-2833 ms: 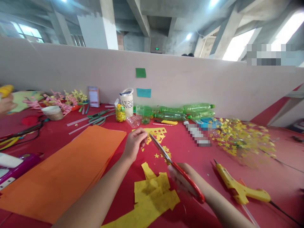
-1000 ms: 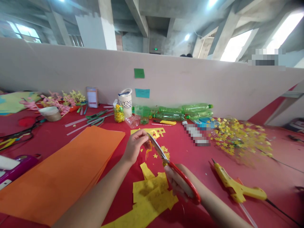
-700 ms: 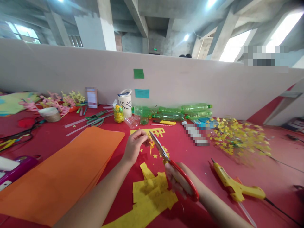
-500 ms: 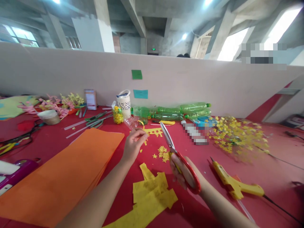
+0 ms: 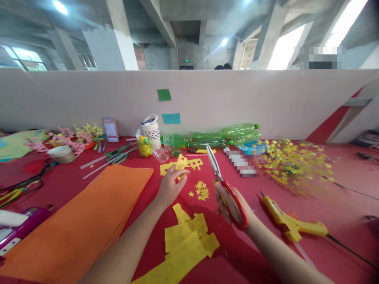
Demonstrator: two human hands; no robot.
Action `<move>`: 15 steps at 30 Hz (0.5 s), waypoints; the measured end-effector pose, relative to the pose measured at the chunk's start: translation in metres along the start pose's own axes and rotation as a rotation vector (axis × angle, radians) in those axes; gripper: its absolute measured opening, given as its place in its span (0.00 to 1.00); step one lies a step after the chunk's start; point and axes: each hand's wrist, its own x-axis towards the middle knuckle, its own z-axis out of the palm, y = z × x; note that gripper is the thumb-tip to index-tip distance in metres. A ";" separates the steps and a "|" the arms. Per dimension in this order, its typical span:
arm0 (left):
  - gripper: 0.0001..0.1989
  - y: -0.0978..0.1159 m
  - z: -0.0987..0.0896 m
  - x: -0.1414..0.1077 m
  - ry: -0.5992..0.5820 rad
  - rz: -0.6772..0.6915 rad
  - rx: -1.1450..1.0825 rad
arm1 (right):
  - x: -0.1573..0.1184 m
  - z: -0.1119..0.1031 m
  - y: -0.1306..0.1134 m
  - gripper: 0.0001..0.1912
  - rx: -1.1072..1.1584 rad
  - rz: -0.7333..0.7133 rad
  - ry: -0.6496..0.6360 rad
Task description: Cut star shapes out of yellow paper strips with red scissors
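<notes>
My left hand (image 5: pixel 171 185) hovers over the middle of the table, its thumb and fingers apart. A small yellow paper scrap (image 5: pixel 181 161) shows just beyond its fingertips; whether they touch cannot be made out. Behind it lies a yellow strip with star-shaped holes (image 5: pixel 195 162). My right hand (image 5: pixel 226 201) grips red-handled scissors (image 5: pixel 217 173), blades pointing up and away, nearly closed. Between the hands is a small pile of yellow cut-out stars (image 5: pixel 202 191), with a single star beside it. Nearer to me are overlapping yellow paper pieces (image 5: pixel 189 240).
Orange sheets (image 5: pixel 83 213) lie at left. A yellow glue gun (image 5: pixel 290 221) with a cord is at right, before a spray of yellow stars (image 5: pixel 290 161). Green plastic bottles (image 5: pixel 210 140), a white cup (image 5: pixel 151 132) and a star-filled container (image 5: pixel 145 146) stand along the partition (image 5: pixel 237 98).
My left hand has opened from a pinch on a yellow scrap, which now shows beyond the fingertips. The scissors stay in my right hand. The view has shifted slightly.
</notes>
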 end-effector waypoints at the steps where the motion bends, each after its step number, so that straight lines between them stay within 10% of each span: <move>1: 0.11 0.001 -0.004 0.004 0.047 -0.021 -0.116 | 0.001 -0.001 0.000 0.24 0.021 -0.005 0.006; 8: 0.13 0.009 -0.023 0.025 -0.009 -0.246 -0.833 | 0.004 -0.005 0.000 0.23 0.093 0.006 0.028; 15: 0.15 -0.008 -0.025 0.058 -0.059 -0.324 -0.836 | 0.005 -0.006 -0.001 0.23 0.110 0.040 0.025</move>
